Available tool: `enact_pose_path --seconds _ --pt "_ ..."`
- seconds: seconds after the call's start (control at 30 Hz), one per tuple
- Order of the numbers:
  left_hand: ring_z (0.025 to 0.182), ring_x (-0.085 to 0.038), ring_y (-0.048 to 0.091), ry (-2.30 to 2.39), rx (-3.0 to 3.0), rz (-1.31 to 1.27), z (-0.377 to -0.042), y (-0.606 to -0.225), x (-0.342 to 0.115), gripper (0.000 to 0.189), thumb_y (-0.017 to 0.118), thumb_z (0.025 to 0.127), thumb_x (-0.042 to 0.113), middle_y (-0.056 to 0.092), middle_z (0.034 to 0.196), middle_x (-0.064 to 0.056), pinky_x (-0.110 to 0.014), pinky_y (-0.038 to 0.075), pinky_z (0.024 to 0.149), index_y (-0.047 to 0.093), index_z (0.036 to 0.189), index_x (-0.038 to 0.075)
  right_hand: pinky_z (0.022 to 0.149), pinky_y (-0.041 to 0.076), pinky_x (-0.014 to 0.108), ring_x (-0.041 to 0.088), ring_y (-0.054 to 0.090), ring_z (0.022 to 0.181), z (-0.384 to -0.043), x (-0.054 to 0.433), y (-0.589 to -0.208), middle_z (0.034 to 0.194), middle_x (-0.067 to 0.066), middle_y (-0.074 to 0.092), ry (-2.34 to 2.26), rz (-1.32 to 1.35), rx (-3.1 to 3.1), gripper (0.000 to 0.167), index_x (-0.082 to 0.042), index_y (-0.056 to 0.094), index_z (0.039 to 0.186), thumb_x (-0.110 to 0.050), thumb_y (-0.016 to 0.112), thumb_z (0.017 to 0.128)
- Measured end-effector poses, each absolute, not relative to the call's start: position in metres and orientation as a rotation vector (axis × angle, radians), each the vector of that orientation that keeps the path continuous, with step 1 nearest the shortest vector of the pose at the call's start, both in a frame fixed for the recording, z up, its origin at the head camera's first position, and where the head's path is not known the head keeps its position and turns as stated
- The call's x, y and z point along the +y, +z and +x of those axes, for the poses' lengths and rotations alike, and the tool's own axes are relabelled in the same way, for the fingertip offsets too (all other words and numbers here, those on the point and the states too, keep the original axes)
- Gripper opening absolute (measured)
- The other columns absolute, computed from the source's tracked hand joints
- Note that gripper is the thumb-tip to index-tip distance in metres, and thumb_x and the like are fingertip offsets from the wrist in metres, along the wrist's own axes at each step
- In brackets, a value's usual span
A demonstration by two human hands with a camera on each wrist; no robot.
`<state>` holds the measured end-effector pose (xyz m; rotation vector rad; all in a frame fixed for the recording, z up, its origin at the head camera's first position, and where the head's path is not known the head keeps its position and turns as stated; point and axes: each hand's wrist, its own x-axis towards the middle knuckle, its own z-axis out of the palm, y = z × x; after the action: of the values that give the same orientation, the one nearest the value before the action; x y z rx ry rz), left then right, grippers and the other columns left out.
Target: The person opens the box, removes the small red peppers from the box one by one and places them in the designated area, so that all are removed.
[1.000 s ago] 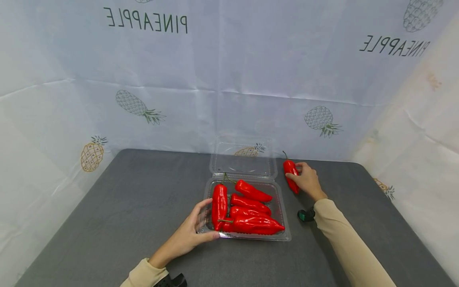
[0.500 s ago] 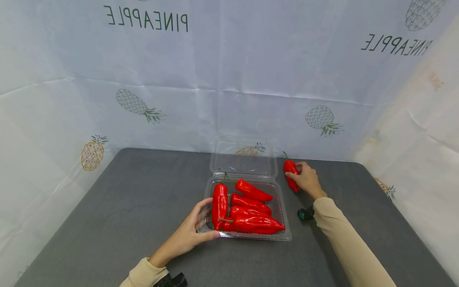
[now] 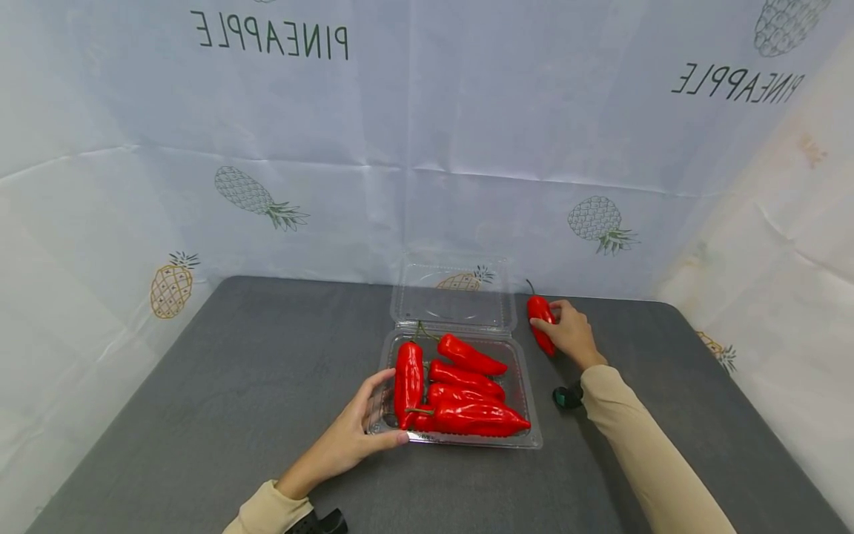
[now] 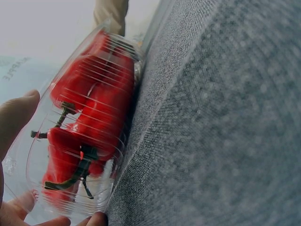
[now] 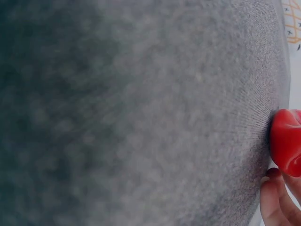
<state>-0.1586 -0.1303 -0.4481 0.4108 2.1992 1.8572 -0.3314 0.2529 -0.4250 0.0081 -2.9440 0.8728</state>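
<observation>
Near the back edge of the table, right of the box, my right hand (image 3: 572,334) holds a long red pepper (image 3: 539,310) between thumb and fingers, its green stem pointing away. The right wrist view shows this pepper (image 5: 285,141) low by the grey surface. My left hand (image 3: 350,434) grips the near left corner of a clear plastic clamshell box (image 3: 519,393), thumb along the front, fingers at the left side. Inside lie several red peppers (image 3: 467,380); one upright pepper (image 3: 408,378) lies along the left wall. Through the ribbed wall, the left wrist view shows their green stems (image 4: 77,176).
The box's hinged lid (image 3: 454,308) lies folded back toward the cloth backdrop (image 3: 467,133) printed with pineapples. A grey cloth-like table (image 3: 267,356) surrounds the box, its back edge close behind the lid. A dark wrist device (image 3: 568,397) sits under the right sleeve.
The pepper in my right hand has shifted very slightly away from me. My left hand and the box keep their places.
</observation>
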Motion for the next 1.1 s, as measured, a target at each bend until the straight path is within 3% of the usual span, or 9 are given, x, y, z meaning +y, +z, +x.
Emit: enact_pose_path --seconds 0.33,0.7,1.1 --pt "0.151 -0.039 0.024 1.855 2.205 0.4 -0.159 -0.448 -0.13 0.091 0.079 0.084 0.018 0.018 0.164 -0.01 -0.054 0.029 0.12 0.021 0.155 0.019 0.095 0.054 0.056 0.046 0.057 0.118 -0.326 0.256 -0.424 0.136 0.034 0.052 0.891 0.036 -2.937 0.066 0.01 0.04 0.139 -0.032 0.064 0.095" --pt "0.15 -0.043 0.024 1.854 2.215 0.457 -0.16 -0.45 -0.131 0.089 0.078 0.086 0.018 0.018 0.164 -0.014 -0.056 0.028 0.118 0.022 0.154 0.016 0.092 0.056 0.057 0.047 0.057 0.117 -0.309 0.257 -0.415 0.135 0.033 0.052 0.897 0.118 -2.886 0.062 0.007 0.044 0.138 -0.029 0.067 0.094" --pt "0.151 -0.039 0.024 1.855 2.198 0.435 -0.159 -0.449 -0.131 0.091 0.079 0.085 0.018 0.018 0.164 -0.01 -0.051 0.029 0.119 0.021 0.155 0.019 0.098 0.051 0.061 0.049 0.054 0.122 -0.293 0.254 -0.401 0.136 0.03 0.054 0.938 0.225 -2.853 0.06 0.005 0.046 0.139 -0.028 0.069 0.094"
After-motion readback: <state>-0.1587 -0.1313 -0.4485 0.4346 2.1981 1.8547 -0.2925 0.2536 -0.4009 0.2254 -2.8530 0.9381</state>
